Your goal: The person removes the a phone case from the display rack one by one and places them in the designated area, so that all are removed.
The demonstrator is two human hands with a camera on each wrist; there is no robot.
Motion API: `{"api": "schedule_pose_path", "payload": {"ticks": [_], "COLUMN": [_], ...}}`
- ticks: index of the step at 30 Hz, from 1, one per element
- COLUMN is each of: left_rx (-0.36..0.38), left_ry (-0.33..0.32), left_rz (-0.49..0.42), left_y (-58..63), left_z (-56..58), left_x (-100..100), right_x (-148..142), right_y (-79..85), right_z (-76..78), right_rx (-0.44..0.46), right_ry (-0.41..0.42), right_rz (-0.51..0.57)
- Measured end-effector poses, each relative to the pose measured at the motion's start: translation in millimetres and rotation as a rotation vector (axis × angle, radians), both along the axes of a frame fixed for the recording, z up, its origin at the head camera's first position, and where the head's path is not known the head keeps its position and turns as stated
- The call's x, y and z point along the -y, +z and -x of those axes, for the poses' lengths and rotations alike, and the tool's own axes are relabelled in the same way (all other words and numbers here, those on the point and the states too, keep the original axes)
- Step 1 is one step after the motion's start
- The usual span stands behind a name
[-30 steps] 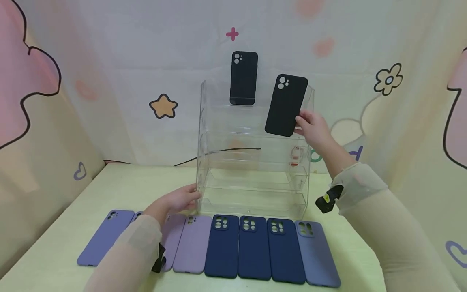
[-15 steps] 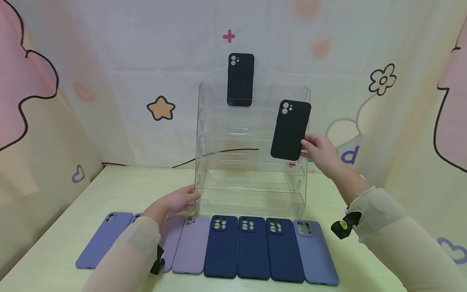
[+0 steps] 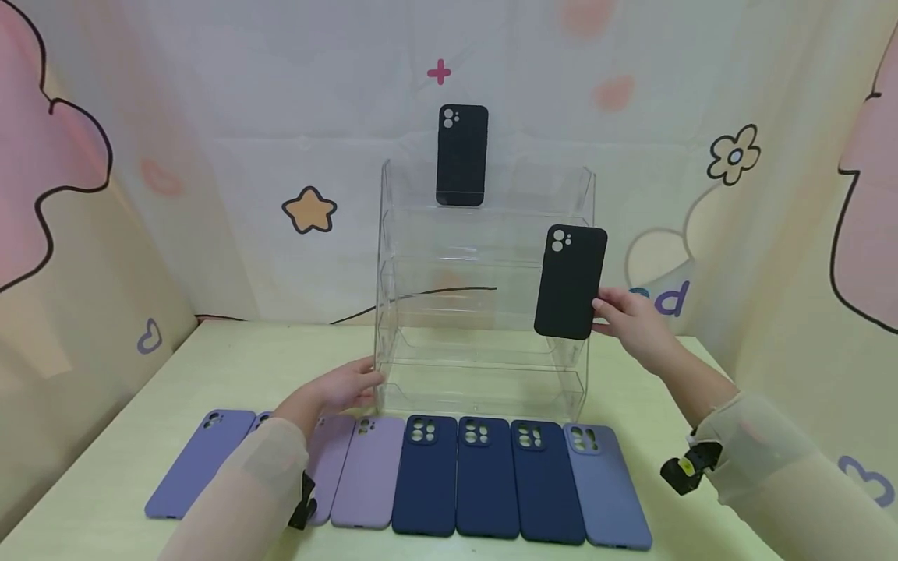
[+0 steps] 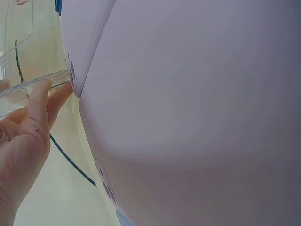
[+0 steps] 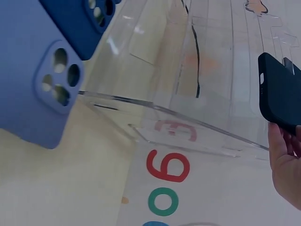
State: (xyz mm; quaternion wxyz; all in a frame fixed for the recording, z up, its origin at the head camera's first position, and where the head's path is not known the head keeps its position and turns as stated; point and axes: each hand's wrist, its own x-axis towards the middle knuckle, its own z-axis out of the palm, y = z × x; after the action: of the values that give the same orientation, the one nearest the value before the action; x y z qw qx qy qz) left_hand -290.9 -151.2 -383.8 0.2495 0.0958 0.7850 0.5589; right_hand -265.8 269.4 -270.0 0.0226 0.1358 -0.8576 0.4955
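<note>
My right hand (image 3: 634, 323) pinches the lower right edge of a black phone case (image 3: 571, 282), tilted slightly, in front of the right side of a clear tiered display rack (image 3: 484, 357). The right wrist view shows the same black case (image 5: 281, 92) with fingers at its lower edge. Another black phone case (image 3: 461, 156) stands upright on the rack's top tier. Down low, my left hand (image 3: 344, 386) grips the rack's left side edge. In the left wrist view, the left hand's fingers (image 4: 40, 101) lie against the clear panel's edge.
A row of phone cases lies in front of the rack: light purple (image 3: 369, 471), several dark blue (image 3: 426, 475), and a grey-blue one (image 3: 609, 487) at the right. More purple cases (image 3: 199, 463) lie at the left, partly behind my left sleeve. A patterned cloth backs the table (image 3: 281, 347).
My right hand has lowered the black phone case, moving it down and slightly right, and the case stands more upright. My left hand stays at the rack's side.
</note>
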Motion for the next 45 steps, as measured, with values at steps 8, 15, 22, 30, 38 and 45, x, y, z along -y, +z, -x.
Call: {"api": "schedule_pose_path", "payload": {"ticks": [8,15,22,30,38,45], "left_rx": [-0.014,-0.014,-0.024,-0.031,-0.027,-0.002], "left_ry": [-0.005,-0.005,0.007,-0.012,-0.010,0.004], "left_rz": [0.004,-0.005,0.007,-0.006,0.011,-0.010], "left_y": [3.0,6.5,6.3,3.5,2.0,-1.0], "left_z": [-0.7,-4.1,-5.4,-4.0,-3.8,-4.2], "left_x": [-0.5,-0.9,0.2,-0.8,-1.2,-2.6], "right_x": [-17.6,-35.5,-48.2,-58.1,-69.1,-80.1], "right_y": [-14.9,-34.4,-48.0,-56.0,-66.9,-76.2], "right_z": [-21.4,-40.8,-50.8,-60.9,-69.4,-78.5], "right_rx": [-0.012,0.017,0.026,0.063,0.108,0.119], "right_ry": [0.028,0.049,0.059,0.051,0.061,0.100], "right_rz": [0.014,0.047,0.070,0.067,0.078,0.079]}}
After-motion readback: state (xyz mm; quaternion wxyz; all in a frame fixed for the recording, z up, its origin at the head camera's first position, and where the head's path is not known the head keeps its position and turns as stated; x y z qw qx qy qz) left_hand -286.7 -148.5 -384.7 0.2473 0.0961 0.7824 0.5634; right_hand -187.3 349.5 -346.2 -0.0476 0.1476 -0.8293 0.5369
